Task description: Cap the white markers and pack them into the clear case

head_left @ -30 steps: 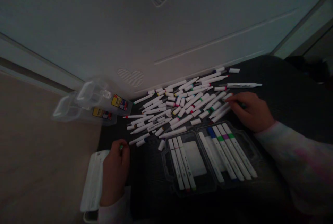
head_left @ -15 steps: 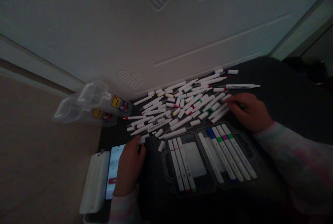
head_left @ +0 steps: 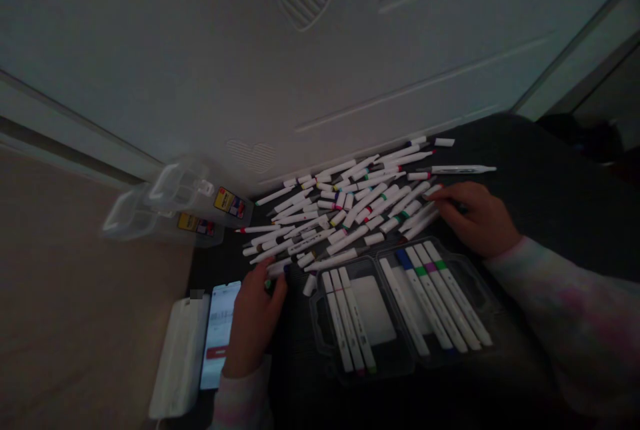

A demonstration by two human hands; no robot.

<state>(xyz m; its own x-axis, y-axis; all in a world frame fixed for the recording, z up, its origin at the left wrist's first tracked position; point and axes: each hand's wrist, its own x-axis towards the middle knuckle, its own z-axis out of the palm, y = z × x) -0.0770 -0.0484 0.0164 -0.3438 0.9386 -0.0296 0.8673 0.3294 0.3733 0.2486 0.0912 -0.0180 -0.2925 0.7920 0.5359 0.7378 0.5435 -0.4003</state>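
Note:
Loose white markers and caps with coloured bands form a wide pile (head_left: 360, 207) on the dark surface. At its near left edge my left hand (head_left: 257, 310) has its fingers closed around a white marker cap (head_left: 278, 270) with a blue end; a bit of green shows by the thumb. My right hand (head_left: 475, 217), at the pile's right side, pinches a small white cap (head_left: 432, 194) between thumb and fingertips. Between my hands lies an open clear plastic case (head_left: 320, 333). Several markers (head_left: 430, 297) lie in its right half and three (head_left: 350, 323) in its left half.
Two clear plastic boxes (head_left: 183, 200) with yellow labels stand at the back left. A lit phone (head_left: 215, 330) and a long white case (head_left: 177, 357) lie beside my left forearm. Behind the pile rises a white panel (head_left: 350, 83) with moulded hearts.
My left hand has shifted slightly, and more green shows by its thumb. My right hand stays nearly in place, still pinching the cap. The view has tilted a little.

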